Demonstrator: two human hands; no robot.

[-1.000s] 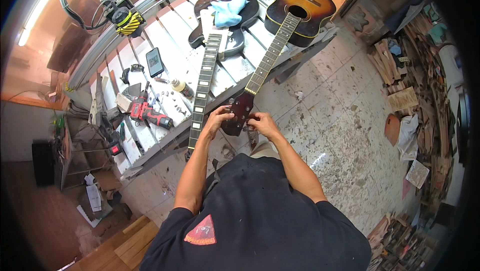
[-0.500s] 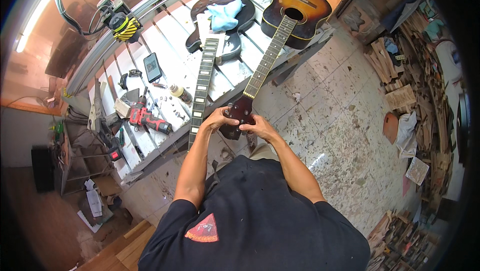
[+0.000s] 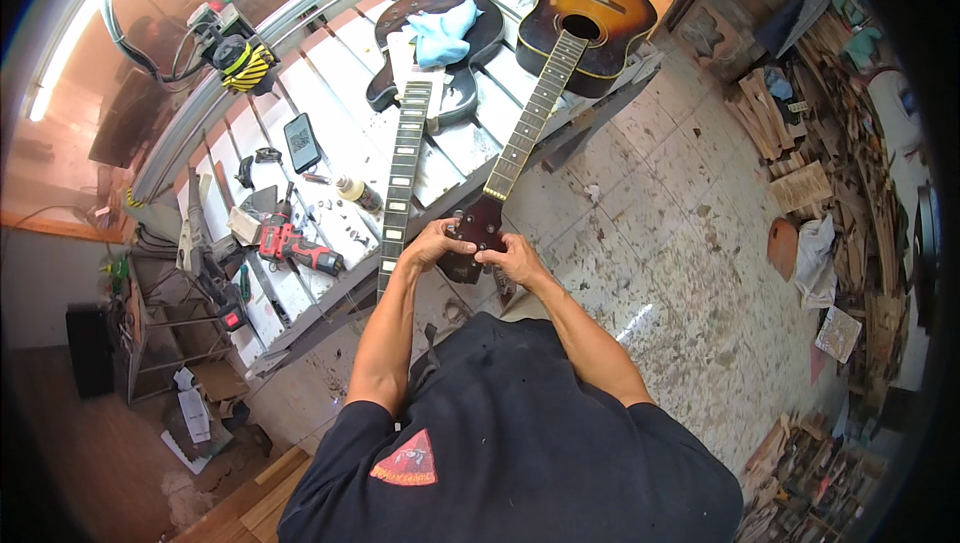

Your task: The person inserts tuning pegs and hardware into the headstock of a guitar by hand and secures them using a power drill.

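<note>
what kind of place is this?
Likely a guitar repair workshop: a sunburst acoustic guitar and a dark electric guitar lie on a white slatted workbench, beside a red cordless drill.

Sunburst guitar [image 3: 590,18] (dark red headstock [image 3: 478,233]), pale blue cloth [image 3: 440,33], red drill [image 3: 298,248].

- A black short-sleeved T-shirt [image 3: 520,443] is worn, seen from above across the shoulders and upper back.
- A triangular red patch [image 3: 408,463] with a small dark figure printed in it is carried on the shirt's left shoulder side.
- The sleeves are ended above the elbows, so both forearms are left bare.
- No gloves, rings or bracelets can be made out on the left hand [image 3: 432,244] or the right hand [image 3: 515,258].
- No watch or band is seen at either wrist.
- Soft folds are shown in the fabric near the collar.
</note>
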